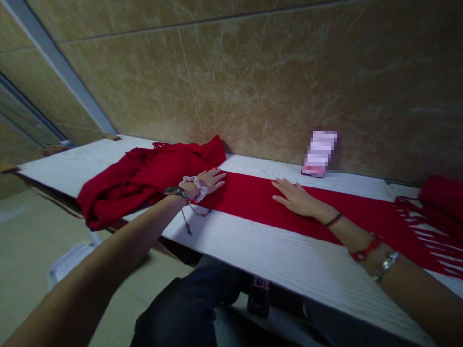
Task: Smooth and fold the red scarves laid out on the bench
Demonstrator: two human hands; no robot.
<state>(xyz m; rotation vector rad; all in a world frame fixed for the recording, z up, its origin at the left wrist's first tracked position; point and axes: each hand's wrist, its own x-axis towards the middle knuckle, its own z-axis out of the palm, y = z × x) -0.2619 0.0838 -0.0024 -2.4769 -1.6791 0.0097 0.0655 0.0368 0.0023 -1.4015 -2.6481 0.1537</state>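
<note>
A red scarf (249,200) lies as a long flat strip across the white table (253,238), its fringe spread at the right end. On its left part rests my left hand (208,182), flat with fingers apart, beside a bunched heap of red cloth (152,176). My right hand (294,197) lies palm down on the middle of the strip, fingers stretched out. Neither hand grips anything. Whether the heap and the strip are one piece, I cannot tell.
A phone (320,153) with a blurred screen leans on the tiled wall (253,96) behind the table. More red cloth (443,200) is piled at the far right. Part of the heap hangs over the front edge. Below are my legs (184,303) and a dark object (259,295).
</note>
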